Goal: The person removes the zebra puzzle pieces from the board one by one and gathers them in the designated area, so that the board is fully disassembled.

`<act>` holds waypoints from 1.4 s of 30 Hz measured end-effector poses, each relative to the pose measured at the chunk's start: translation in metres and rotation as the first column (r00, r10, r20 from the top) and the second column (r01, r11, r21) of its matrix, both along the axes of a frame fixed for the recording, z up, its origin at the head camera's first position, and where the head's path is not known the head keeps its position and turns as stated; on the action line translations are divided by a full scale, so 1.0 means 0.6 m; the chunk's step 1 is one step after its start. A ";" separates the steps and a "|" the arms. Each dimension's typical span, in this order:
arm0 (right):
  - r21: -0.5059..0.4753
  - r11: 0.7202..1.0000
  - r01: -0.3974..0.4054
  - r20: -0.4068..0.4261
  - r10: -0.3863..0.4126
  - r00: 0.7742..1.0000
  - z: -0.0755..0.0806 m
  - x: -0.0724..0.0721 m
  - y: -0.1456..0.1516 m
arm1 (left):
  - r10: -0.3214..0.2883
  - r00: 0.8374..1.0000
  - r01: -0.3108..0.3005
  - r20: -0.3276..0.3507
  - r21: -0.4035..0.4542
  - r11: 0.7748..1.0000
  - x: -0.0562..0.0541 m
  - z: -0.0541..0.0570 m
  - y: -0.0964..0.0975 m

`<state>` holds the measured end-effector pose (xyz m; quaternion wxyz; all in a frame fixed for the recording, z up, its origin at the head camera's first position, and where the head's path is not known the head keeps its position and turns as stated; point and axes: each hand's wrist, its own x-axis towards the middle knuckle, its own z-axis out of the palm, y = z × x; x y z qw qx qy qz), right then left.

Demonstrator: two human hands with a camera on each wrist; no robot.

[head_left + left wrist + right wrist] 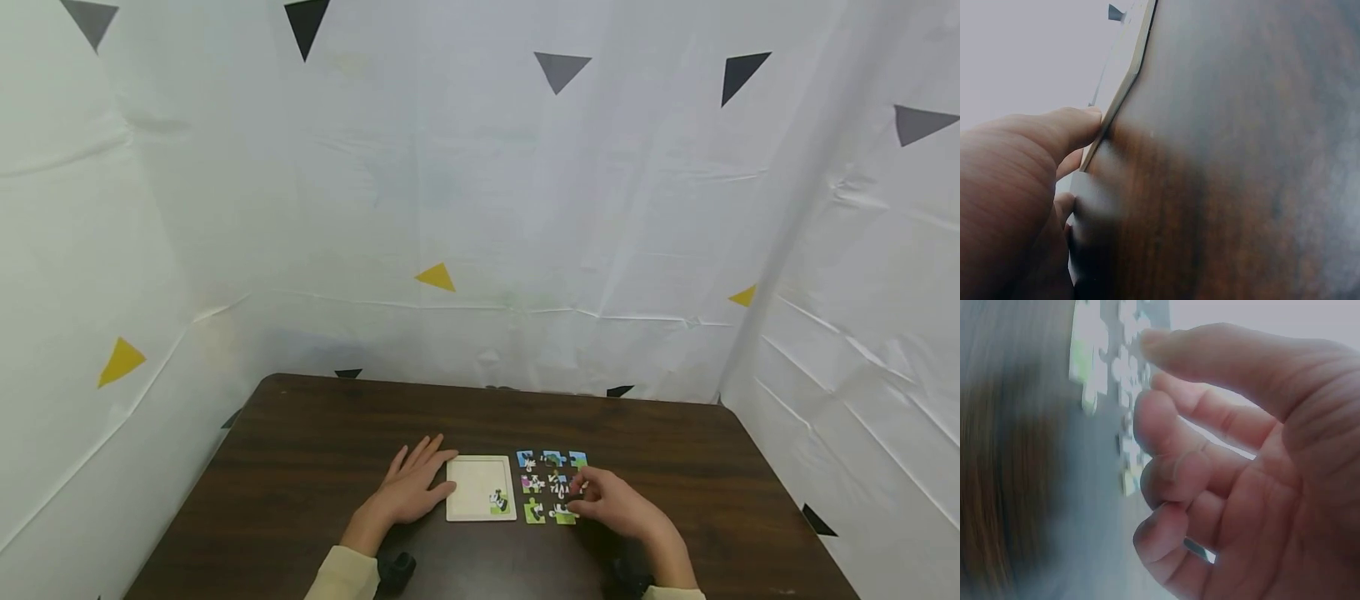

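A pale square puzzle tray [468, 479] lies on the table, with one green, black and white puzzle piece [498, 501] in its lower right corner. At the tray's left side rests my left hand [408, 492], fingers extended. In the left wrist view its thumb [1072, 128] touches the tray's edge [1124, 84]. Loose jigsaw pieces [534, 510] lie in rows right of the tray. My right hand [622, 507] hovers at the right side of these pieces, hiding some. Its fingers [1157, 419] bend loosely, the thumb apart from them, and no piece shows between them.
The dark wooden table [337, 433] has rounded far corners. White sheeting [480, 208] with grey, black and yellow triangles hangs behind it and at both sides. A dark wrist device [396, 570] sits at my left wrist.
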<state>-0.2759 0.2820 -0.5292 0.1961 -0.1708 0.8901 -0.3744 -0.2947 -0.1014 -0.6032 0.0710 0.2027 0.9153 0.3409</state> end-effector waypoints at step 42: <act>0.179 0.982 -0.065 -0.066 0.078 0.995 -0.007 -0.016 -0.194 | 0.014 0.999 -0.013 0.038 -0.034 0.999 0.002 0.013 0.001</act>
